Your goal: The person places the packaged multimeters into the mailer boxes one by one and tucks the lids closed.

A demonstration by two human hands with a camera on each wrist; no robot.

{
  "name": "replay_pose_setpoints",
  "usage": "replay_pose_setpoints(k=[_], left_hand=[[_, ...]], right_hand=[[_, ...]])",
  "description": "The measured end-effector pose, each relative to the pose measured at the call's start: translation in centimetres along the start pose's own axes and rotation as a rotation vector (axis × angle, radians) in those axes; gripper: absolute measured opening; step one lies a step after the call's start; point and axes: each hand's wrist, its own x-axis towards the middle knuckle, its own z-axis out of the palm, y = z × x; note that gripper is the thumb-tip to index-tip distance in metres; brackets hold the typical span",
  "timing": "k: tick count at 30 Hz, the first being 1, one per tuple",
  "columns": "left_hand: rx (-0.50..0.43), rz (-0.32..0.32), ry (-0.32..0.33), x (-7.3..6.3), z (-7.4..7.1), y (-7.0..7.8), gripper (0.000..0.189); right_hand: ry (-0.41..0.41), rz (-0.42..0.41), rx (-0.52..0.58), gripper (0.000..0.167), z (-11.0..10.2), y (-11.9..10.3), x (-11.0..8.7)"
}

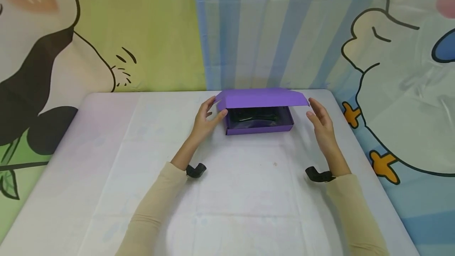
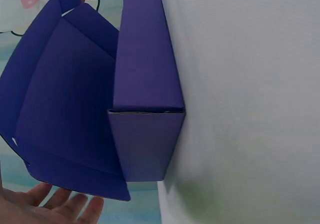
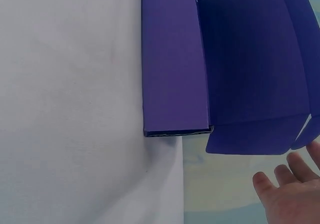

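the left hand [image 1: 205,123] is loosely spread, fingers at the left edge of a purple lid [image 1: 263,98]; whether they touch it i cannot tell. just right of those fingers, between both hands, the purple box [image 1: 259,131] sits on the white surface [image 1: 249,192], lid partly raised over a dark item [image 1: 253,114] inside. the right hand [image 1: 323,131] has its fingers relaxed, nearly straight, just beside the lid's right corner.
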Motion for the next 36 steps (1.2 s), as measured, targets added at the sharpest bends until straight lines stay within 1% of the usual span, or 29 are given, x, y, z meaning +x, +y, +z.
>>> replay_pose_setpoints(k=[3, 6, 11, 15, 17, 20, 23, 26, 27, 32, 36], left_hand=[[0.035, 0.01, -0.002, 0.3, -0.1, 0.7, 0.09], [0.046, 0.014, -0.017, 0.6, -0.2, 1.2, 0.085], [0.052, 0.003, -0.041, 1.3, -0.4, 2.0, 0.081], [0.075, -0.026, -0.063, 2.1, -0.5, 2.7, 0.089], [0.076, -0.05, -0.073, 2.5, -0.5, 3.1, 0.091], [0.078, -0.087, -0.08, 3.0, -0.5, 3.6, 0.082], [0.089, -0.116, -0.083, 3.4, -0.6, 4.1, 0.073], [0.101, -0.132, -0.089, 3.8, -0.6, 4.5, 0.071], [0.103, -0.138, -0.089, 3.9, -0.6, 4.6, 0.071], [0.094, -0.149, -0.087, 4.8, -0.6, 5.4, 0.069], [0.106, -0.159, -0.091, 5.5, -0.7, 5.8, 0.069]], right_hand=[[-0.012, -0.032, 0.005, 0.055, 0.1, -0.3, 0.3], [-0.017, -0.055, 0.006, 0.055, 0.1, -0.6, 0.7], [-0.013, -0.043, -0.012, 0.057, 0.0, -1.2, 1.5], [-0.002, -0.035, 0.038, 0.053, 0.0, -1.9, 2.3], [-0.003, -0.038, 0.065, 0.052, 0.1, -2.1, 2.7], [-0.012, -0.036, 0.07, 0.052, 0.1, -2.4, 3.0], [-0.017, -0.034, 0.029, 0.053, 0.2, -2.5, 3.3], [-0.019, -0.035, 0.035, 0.054, 0.2, -2.6, 3.5], [-0.021, -0.038, 0.047, 0.054, 0.2, -2.7, 3.6], [-0.052, -0.07, 0.193, 0.056, 0.4, -3.0, 4.4], [-0.073, -0.081, 0.229, 0.056, 0.5, -3.3, 5.0]])
